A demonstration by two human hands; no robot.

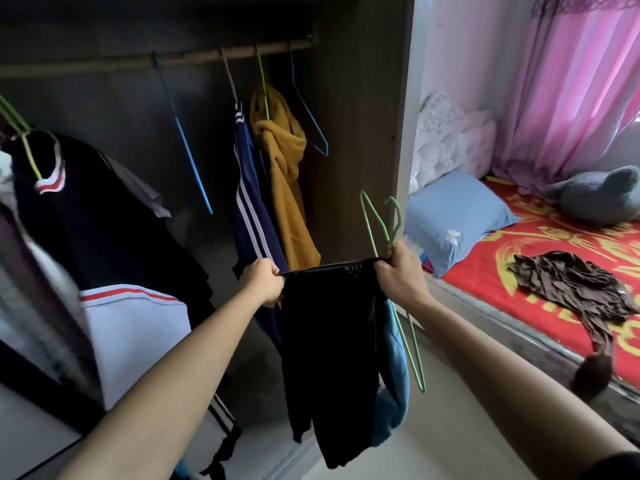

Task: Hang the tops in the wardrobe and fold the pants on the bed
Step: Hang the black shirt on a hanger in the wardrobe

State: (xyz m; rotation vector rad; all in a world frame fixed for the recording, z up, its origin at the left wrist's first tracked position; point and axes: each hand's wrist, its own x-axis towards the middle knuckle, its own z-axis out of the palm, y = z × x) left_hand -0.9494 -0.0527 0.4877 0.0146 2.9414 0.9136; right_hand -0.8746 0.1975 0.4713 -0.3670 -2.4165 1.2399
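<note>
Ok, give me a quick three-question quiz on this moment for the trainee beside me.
1. True or false: the right hand grips both the black garment and a green hanger.
2. The left hand: A hangs free; B grips the black garment's top edge; C holds a hanger.
3. How many empty blue hangers hang on the wardrobe rail?
Key: 1 true; 2 B; 3 two.

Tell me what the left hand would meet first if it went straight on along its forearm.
Most likely the navy jacket with white stripes, hanging just beyond the left hand; the mustard top hangs beside it. Depth is unclear.
</note>
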